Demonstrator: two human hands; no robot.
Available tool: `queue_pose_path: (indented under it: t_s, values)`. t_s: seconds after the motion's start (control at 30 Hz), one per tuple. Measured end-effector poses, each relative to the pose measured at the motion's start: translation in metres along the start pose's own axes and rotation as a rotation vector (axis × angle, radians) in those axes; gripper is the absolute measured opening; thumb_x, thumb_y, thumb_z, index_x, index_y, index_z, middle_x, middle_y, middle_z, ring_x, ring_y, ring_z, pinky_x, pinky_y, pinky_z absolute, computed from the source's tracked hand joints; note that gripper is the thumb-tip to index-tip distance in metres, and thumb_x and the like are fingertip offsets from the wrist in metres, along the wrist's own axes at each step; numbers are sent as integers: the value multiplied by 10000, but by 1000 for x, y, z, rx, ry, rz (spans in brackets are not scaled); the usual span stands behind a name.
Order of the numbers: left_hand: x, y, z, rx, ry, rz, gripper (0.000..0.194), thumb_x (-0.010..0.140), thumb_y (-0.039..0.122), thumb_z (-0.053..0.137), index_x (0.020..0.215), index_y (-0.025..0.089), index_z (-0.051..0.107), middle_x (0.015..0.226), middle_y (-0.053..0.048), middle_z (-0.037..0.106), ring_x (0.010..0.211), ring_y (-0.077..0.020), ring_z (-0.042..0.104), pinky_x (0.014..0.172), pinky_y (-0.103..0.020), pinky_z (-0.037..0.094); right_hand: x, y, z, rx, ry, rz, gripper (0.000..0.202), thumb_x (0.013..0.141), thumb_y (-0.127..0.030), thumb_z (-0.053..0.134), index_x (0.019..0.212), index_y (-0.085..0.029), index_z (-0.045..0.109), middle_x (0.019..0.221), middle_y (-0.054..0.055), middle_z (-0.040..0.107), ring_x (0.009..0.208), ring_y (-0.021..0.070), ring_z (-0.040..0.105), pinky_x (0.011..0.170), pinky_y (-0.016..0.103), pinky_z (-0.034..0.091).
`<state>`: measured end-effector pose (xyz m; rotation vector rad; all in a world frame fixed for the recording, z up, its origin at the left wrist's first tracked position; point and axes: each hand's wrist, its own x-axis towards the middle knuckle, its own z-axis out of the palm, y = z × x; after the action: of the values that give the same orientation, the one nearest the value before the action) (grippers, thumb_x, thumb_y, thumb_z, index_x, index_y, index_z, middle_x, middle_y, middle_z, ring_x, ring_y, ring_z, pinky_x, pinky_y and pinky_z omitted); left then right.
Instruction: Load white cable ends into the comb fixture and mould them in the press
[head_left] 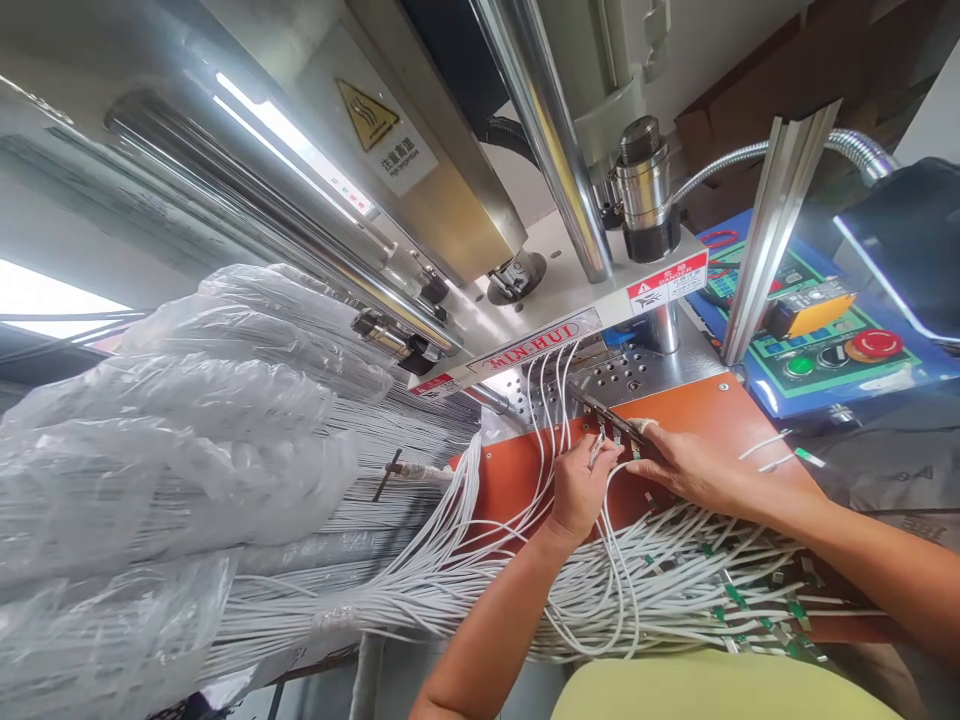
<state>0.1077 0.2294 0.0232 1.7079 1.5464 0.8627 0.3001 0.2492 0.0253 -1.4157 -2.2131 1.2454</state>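
My left hand [581, 488] is closed in a pinch on a white cable [613, 500] near its connector end, at the front of the machine. Beside it, my right hand [686, 465] grips the near end of a dark metal mold bar [613, 413], thumb and fingers closed on it. Small metal connectors [616, 437] show along the bar's lower edge, just above my left fingertips. The fingers partly hide the cable end. Both hands are over the orange-brown work plate [697, 425].
Many white cables [480, 600] with green-and-metal ends lie across the front. Plastic-wrapped cable bundles [225, 470] are piled at left. A press machine [532, 345] with steel columns stands ahead. The control panel [825, 340] with a red emergency button [876, 345] sits at right.
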Motion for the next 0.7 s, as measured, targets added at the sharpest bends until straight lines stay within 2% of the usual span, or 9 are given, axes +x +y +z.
queue_pose_path:
  t_s: [0.23, 0.37, 0.47, 0.53, 0.6, 0.7]
  values:
    - [3, 5, 0, -43, -19, -57, 136, 857, 307, 617, 806, 183, 640, 728, 13, 656, 668, -116, 609, 703, -227, 483, 3, 4, 8, -66, 43, -16, 274, 923, -480, 429, 1029, -229, 403, 857, 72, 664, 757, 234, 641, 608, 283, 383]
    - [7, 9, -6, -270, -72, -169, 232, 863, 394, 602, 879, 169, 656, 838, -19, 655, 730, -129, 619, 691, -235, 504, 4, 7, 8, -62, 30, -2, 295, 922, -498, 426, 1034, -227, 394, 849, 73, 662, 752, 234, 640, 618, 285, 391]
    - [10, 6, -9, -439, 25, -266, 336, 878, 464, 563, 942, 152, 669, 836, -38, 634, 745, -126, 602, 648, -220, 506, 3, 6, 7, -50, 26, -4, 290, 919, -486, 439, 1041, -227, 397, 842, 68, 662, 723, 223, 634, 609, 283, 388]
    - [12, 1, -10, -509, 76, -309, 352, 862, 470, 582, 931, 133, 656, 745, -17, 596, 619, -86, 543, 552, -185, 457, 3, 6, 7, -32, 22, -14, 292, 919, -489, 442, 1054, -235, 397, 828, 55, 666, 727, 222, 635, 611, 283, 386]
    - [15, -4, -11, -543, 84, -334, 344, 843, 452, 608, 956, 126, 614, 664, 16, 569, 473, -41, 416, 439, -155, 337, 3, 7, 7, -13, 16, -23, 288, 919, -502, 441, 1038, -242, 402, 823, 45, 669, 736, 222, 636, 619, 285, 388]
    - [18, -7, -13, -493, 89, -326, 355, 836, 405, 624, 1059, 138, 553, 608, 41, 584, 396, -21, 276, 390, -155, 191, 3, 5, 6, -20, 24, -21, 263, 919, -483, 446, 1002, -235, 413, 851, 60, 668, 743, 222, 631, 627, 290, 391]
